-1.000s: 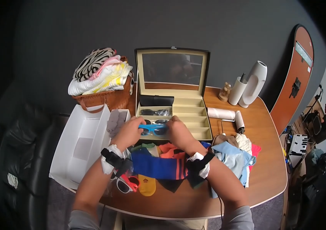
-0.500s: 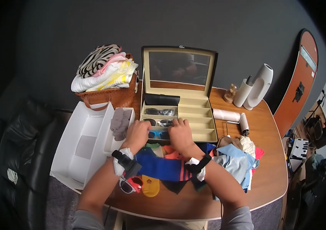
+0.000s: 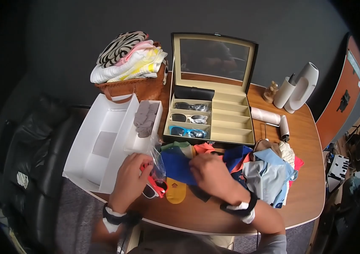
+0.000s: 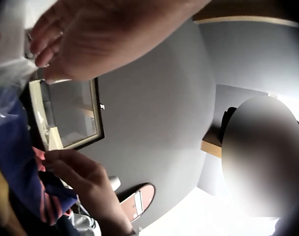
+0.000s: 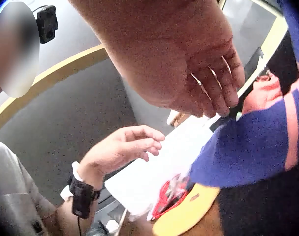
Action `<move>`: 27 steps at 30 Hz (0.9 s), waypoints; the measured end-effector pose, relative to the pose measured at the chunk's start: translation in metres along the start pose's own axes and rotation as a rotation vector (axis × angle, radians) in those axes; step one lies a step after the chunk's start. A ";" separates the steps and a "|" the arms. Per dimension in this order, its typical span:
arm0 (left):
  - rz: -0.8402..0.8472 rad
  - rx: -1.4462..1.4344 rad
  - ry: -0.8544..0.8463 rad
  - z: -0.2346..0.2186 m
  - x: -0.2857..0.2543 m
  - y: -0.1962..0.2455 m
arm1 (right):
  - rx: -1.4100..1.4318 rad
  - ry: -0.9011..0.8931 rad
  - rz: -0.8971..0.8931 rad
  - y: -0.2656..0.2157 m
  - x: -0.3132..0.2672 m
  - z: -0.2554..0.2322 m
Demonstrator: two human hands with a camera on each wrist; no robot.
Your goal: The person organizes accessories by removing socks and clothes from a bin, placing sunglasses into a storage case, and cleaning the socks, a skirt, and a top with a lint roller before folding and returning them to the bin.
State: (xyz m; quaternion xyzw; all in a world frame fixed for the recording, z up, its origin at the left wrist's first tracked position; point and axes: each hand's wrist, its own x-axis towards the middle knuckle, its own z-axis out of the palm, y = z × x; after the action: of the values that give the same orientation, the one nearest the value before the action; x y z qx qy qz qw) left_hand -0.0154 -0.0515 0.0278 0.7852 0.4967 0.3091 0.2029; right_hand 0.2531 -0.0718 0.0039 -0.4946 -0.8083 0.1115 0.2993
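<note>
My left hand hovers at the red-and-white sunglasses, which lie near the table's front edge beside clear plastic wrap. Its fingers are relaxed and partly cover the frame; in the right wrist view that hand stands apart from the glasses. Over a blue cloth with coral stripes is my right hand, fingers loosely bent and holding nothing. Blue-framed sunglasses sit in the front left compartment of the open display box. Two more pairs and a black case fill the compartments behind.
Left of the box stand a large white box and a smaller one with grey rolled cloths. Behind them is a brown basket piled with folded textiles. Crumpled clothes, a lint roller and a white vase stand rightward.
The blue sunglasses went down into the front left compartment and both hands let go. The left hand drew back toward the red-and-white sunglasses, the right hand back over the blue cloth.
</note>
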 end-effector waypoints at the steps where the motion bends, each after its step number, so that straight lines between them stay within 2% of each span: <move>1: -0.055 -0.036 0.010 0.003 -0.010 -0.009 | 0.065 -0.039 0.045 -0.007 -0.008 0.007; 5: -0.241 -0.101 0.011 0.022 -0.032 -0.028 | 0.178 -0.111 0.093 -0.041 -0.015 0.031; 6: -0.217 -0.098 0.030 0.029 -0.034 -0.036 | 0.180 -0.113 0.105 -0.049 -0.012 0.036; 10: -0.054 -0.004 0.061 0.036 -0.031 -0.041 | 0.081 -0.109 -0.065 -0.053 0.002 0.071; 14: -0.175 -0.132 0.060 0.033 -0.031 -0.029 | -0.011 -0.056 -0.152 -0.050 -0.001 0.068; 16: -0.219 -0.250 0.069 0.038 -0.037 -0.030 | -0.026 0.026 -0.209 -0.062 -0.013 0.045; 19: -0.559 -1.210 -0.131 0.039 -0.040 -0.007 | -0.091 0.010 -0.410 -0.072 -0.033 0.017; 20: -0.651 -1.372 -0.140 0.033 -0.035 0.015 | -0.132 -0.037 -0.465 -0.075 -0.039 0.009; 23: -0.611 -1.385 -0.133 0.047 -0.034 0.011 | -0.111 -0.165 -0.496 -0.078 -0.060 -0.002; 27: -0.603 -1.519 -0.021 0.055 -0.035 0.026 | 0.104 -0.130 -0.414 -0.078 -0.087 -0.001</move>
State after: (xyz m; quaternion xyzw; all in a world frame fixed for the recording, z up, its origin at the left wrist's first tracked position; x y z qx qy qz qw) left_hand 0.0284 -0.0945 -0.0062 0.2691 0.3396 0.4864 0.7587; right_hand 0.2252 -0.1855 0.0098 -0.2938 -0.9034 0.1209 0.2880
